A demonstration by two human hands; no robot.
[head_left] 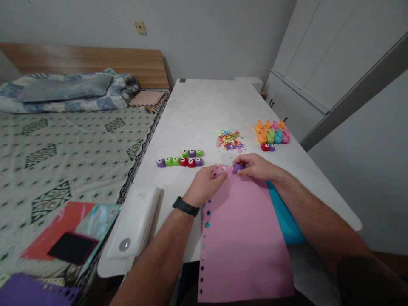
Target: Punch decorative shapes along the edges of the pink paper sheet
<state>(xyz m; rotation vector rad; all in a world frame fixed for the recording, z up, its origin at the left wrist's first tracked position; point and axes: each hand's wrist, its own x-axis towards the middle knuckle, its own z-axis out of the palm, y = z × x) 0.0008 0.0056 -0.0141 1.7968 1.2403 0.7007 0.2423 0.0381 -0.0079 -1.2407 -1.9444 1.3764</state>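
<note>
Apparently, pink paper (244, 236) is being edge-punched.
Its far-left corner is pinched by the left hand (206, 185), a purple craft punch (237, 169) by the right hand (257, 167); alignment seems required next.

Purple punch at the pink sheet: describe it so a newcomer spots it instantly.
At the white table, find the large pink sheet. At its far edge, the right hand pinches a small purple punch. Unlike the other punches on the table, it alone is in a hand.
</note>
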